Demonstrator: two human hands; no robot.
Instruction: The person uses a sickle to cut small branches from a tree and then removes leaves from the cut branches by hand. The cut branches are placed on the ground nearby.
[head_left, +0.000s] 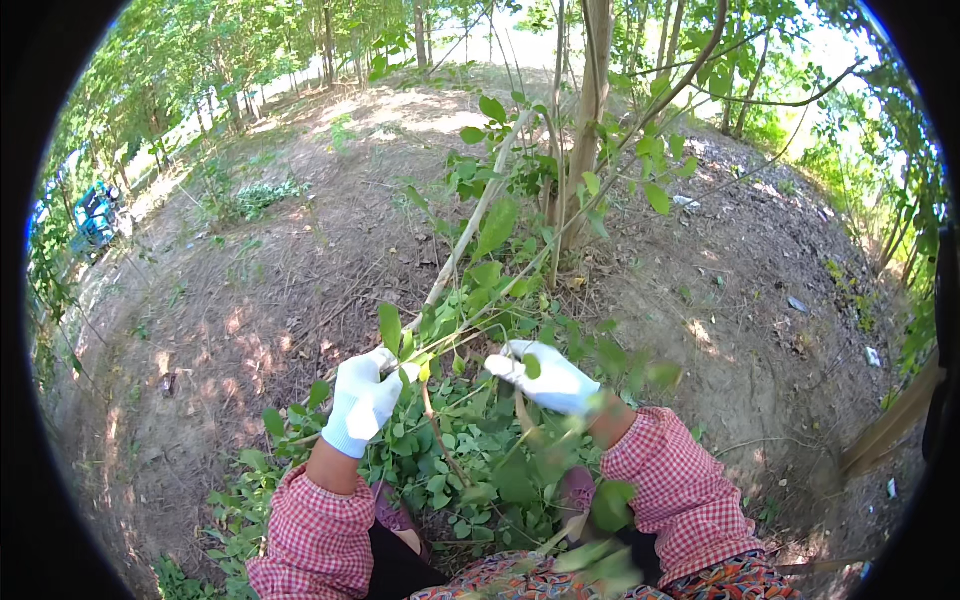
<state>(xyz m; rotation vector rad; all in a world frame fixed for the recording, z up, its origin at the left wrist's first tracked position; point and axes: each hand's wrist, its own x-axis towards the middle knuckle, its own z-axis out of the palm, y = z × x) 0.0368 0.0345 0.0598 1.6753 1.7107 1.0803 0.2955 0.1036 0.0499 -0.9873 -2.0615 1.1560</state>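
Note:
My left hand (365, 394), in a white knit glove, grips a thin leafy branch (491, 304) between thumb and fingers. That branch slants up and right, past a standing tree trunk (589, 142). To its right, my right hand (544, 379), gloved the same way, is held with fingers bent just above the greenery. Whether it holds something is unclear; a dark shape and a tan stick-like piece (523, 412) show beneath it, partly hidden by blurred leaves. A thicker pale bare branch (480, 214) leans behind the left hand. Leafy cuttings (420, 465) lie below both hands.
Purple shoes (394, 510) stand among the leaves at my feet. Dry soil with twigs and litter (300, 255) spreads ahead. A blue vehicle-like object (96, 214) is far left. A blurred wooden pole (892, 420) slants at the right edge. Branches (780, 101) hang upper right.

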